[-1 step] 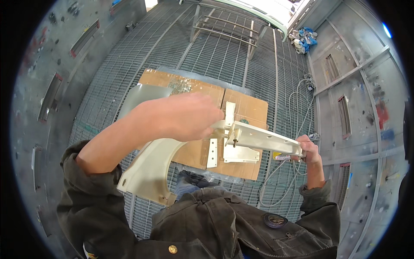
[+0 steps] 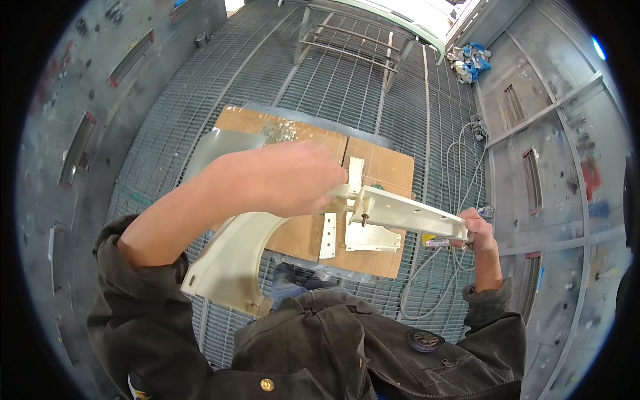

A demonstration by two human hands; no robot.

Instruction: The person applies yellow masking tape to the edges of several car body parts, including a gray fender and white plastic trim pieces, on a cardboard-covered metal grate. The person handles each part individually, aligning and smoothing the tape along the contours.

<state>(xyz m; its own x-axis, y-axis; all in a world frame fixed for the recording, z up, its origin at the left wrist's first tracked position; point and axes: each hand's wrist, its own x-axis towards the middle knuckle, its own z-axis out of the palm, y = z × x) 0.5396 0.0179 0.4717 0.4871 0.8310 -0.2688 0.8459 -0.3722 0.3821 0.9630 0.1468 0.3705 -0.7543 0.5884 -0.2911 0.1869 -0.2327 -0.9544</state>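
Note:
A cream-coloured car fender [image 2: 230,260] with a curved wheel arch is held up in front of me, its long flanged edge running to the right. My right hand [image 2: 479,230] is closed round the far right end of that edge. Over the middle of the fender, my left hand [image 2: 293,179] is closed at its edge beside a small bracket with a bolt; the fingertips are mostly hidden behind the hand and slightly blurred. Below the fender lie a narrow cream strip with holes [image 2: 327,237] and a wider cream bracket [image 2: 373,238].
Flattened cardboard [image 2: 390,160] lies on the metal grating floor [image 2: 267,73]. A grey curved panel [image 2: 217,153] is beyond my left forearm. A hose [image 2: 450,167] loops along the right wall. Farther off are a metal stand [image 2: 350,50] and crumpled blue-and-white material [image 2: 470,61].

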